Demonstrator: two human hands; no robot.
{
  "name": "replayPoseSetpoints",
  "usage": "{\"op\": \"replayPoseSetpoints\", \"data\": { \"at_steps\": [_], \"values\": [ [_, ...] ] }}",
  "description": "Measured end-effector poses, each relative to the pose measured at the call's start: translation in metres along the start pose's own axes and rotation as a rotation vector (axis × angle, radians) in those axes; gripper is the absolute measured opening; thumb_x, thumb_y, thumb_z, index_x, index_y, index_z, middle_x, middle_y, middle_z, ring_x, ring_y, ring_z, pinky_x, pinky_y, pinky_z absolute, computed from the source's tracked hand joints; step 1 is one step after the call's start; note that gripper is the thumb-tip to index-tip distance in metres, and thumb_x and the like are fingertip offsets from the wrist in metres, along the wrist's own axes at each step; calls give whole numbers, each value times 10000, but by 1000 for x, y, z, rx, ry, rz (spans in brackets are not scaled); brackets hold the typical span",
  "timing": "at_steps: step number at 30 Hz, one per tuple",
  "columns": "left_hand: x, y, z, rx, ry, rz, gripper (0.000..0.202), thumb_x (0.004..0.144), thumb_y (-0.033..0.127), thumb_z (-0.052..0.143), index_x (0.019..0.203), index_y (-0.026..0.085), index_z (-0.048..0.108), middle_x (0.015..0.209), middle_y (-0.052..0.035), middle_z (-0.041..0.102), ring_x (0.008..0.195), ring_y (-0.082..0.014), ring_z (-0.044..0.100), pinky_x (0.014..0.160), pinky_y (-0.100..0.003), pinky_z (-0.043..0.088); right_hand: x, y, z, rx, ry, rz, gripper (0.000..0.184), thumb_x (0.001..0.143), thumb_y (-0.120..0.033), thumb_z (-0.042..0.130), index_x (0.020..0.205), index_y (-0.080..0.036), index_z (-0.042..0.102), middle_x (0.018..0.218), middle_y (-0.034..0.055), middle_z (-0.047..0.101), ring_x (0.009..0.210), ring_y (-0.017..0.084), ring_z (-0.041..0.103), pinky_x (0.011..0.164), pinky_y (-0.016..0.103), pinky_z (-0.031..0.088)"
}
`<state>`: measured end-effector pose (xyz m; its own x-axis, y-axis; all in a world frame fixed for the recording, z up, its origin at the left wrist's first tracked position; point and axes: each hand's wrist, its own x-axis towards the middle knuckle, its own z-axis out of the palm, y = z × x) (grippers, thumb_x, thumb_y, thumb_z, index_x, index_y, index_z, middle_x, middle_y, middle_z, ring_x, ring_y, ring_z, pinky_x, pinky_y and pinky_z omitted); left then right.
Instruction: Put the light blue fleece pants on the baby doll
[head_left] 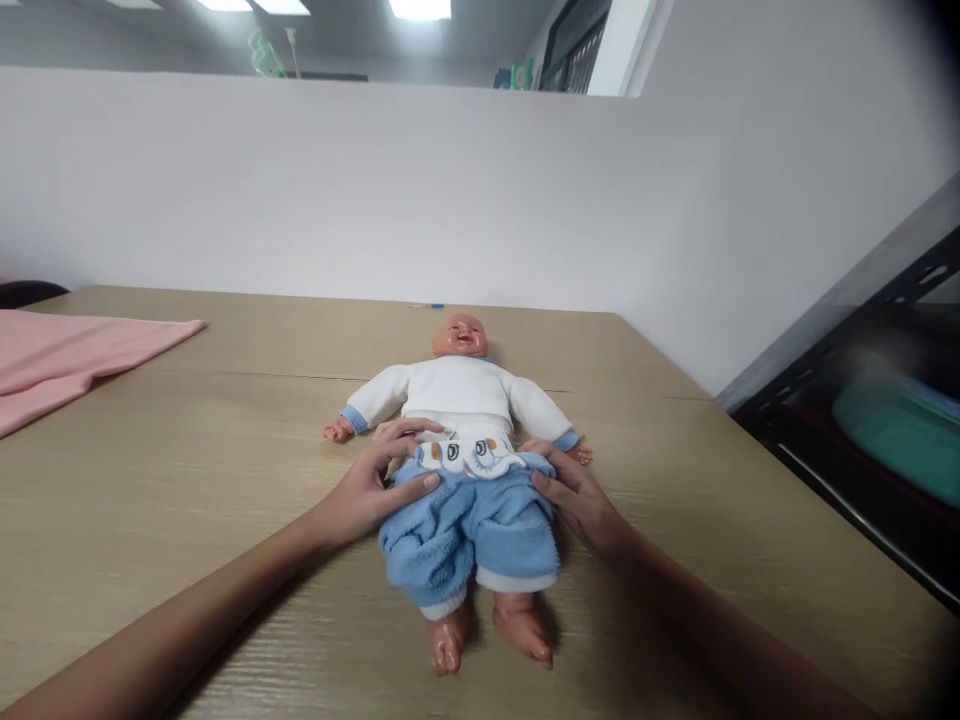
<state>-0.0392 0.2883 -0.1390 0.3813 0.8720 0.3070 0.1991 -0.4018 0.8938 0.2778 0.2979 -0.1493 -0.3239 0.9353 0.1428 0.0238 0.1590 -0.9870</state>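
Observation:
A baby doll lies on its back on the table, head toward the wall and bare feet toward me. It wears a white long-sleeved top with blue cuffs. Fuzzy blue pants cover its legs, and their white waistband with printed eyes sits crumpled at the belly. My left hand grips the pants at the waist, thumb on the blue cloth and fingers reaching over the belly. At the opposite hip, my right hand holds the pants' edge between thumb and fingers, its fingertips partly hidden.
A pink cloth lies at the table's left. Near the back edge is a small blue-and-white pen-like item. A white wall stands behind the wooden table. On the right, a black metal rack holds a blurred teal item.

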Motion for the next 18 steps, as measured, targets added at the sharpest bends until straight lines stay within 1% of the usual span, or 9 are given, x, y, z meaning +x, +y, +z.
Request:
{"op": "replayPoseSetpoints", "data": {
  "at_steps": [2,4,5,7,9,11,14,16,18],
  "values": [
    [-1,-2,-1,72,30,-10,261,970,489,782,1012,246,695,1578,-97,560,1529,-326,429,1337,-532,267,3,5,1,28,54,-17,373,942,-611,767,1085,-267,752,1150,36,681,1108,244,632,1015,342,536],
    [-2,-1,-3,87,10,-10,258,983,480,765,1002,246,660,1589,-92,547,1533,-314,424,1338,-514,261,3,6,1,23,67,-26,344,981,-579,739,1145,-276,759,1214,37,694,1146,240,633,1027,327,523],
    [-2,-1,-3,69,-11,-8,248,1004,471,736,1007,243,637,1592,-95,542,1530,-307,432,1331,-499,275,3,4,2,12,65,-27,345,987,-574,735,1158,-276,759,1196,35,702,1128,236,636,1012,319,522],
    [0,-1,-3,9,-27,-18,229,1049,461,666,1054,241,601,1548,-103,566,1486,-287,478,1292,-458,334,4,1,3,-20,71,-26,350,977,-587,745,1114,-265,749,1053,19,702,1010,221,639,940,305,528],
    [4,-6,-1,-50,13,-61,255,1065,484,639,1112,239,591,1370,-93,645,1319,-258,579,1169,-397,442,7,0,6,-45,92,-26,365,952,-609,766,1028,-256,713,901,-7,659,883,204,612,864,297,526],
    [12,-15,1,-101,76,-120,329,1038,539,674,1120,227,609,1139,-53,670,1084,-222,621,978,-336,501,15,1,9,-46,131,-33,392,929,-631,777,976,-255,674,845,-21,632,826,198,591,825,295,521],
    [26,-29,2,-127,166,-175,431,973,618,730,1033,202,636,948,-13,631,869,-185,573,782,-294,458,30,5,14,-61,179,-51,419,904,-652,783,944,-253,661,838,-25,617,814,196,579,797,291,512],
    [31,-34,0,-115,216,-192,463,953,644,732,997,193,634,893,0,600,816,-172,536,731,-285,420,38,6,16,-79,186,-53,425,895,-653,783,890,-250,648,805,-29,590,784,192,554,764,289,498],
    [30,-34,-3,-97,237,-202,460,960,646,710,972,196,616,870,12,565,802,-168,511,723,-284,404,41,6,17,-75,183,-36,436,870,-640,801,813,-246,624,761,-34,563,748,187,530,741,292,487]
  ]
}}
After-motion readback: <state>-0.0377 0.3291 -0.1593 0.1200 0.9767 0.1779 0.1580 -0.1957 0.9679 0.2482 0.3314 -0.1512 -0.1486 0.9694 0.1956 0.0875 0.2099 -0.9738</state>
